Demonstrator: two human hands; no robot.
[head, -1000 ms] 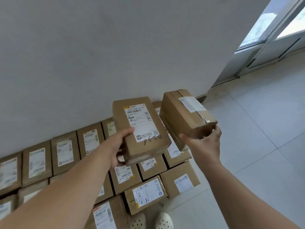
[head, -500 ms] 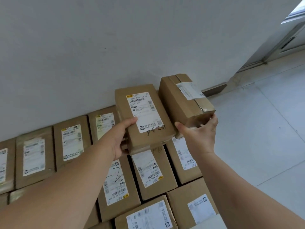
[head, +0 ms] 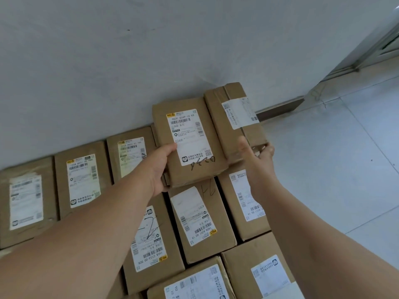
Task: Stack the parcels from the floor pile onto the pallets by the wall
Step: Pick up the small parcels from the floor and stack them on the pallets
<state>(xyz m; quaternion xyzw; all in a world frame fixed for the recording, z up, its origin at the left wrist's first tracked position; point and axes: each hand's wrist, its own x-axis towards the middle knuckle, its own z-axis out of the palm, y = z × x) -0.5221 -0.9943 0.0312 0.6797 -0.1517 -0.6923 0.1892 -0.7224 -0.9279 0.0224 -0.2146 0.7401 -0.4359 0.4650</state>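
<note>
My left hand (head: 160, 167) grips the near left edge of a brown parcel with a white label and handwriting (head: 190, 139), thumb on top. My right hand (head: 258, 157) holds the near end of a second, taped brown parcel (head: 235, 117) just to its right. Both parcels are low over the back row by the wall, side by side and nearly touching. Below them lie rows of labelled brown parcels (head: 203, 221), packed flat. Whatever the rows rest on is hidden.
A grey wall (head: 151, 50) runs right behind the parcels. White tiled floor (head: 336, 160) spreads out to the right. A door frame (head: 382, 46) stands at the far right corner.
Both hands have carried their parcels forward and down toward the wall, and the two parcels have come closer together. The view has tilted down over the rows.
</note>
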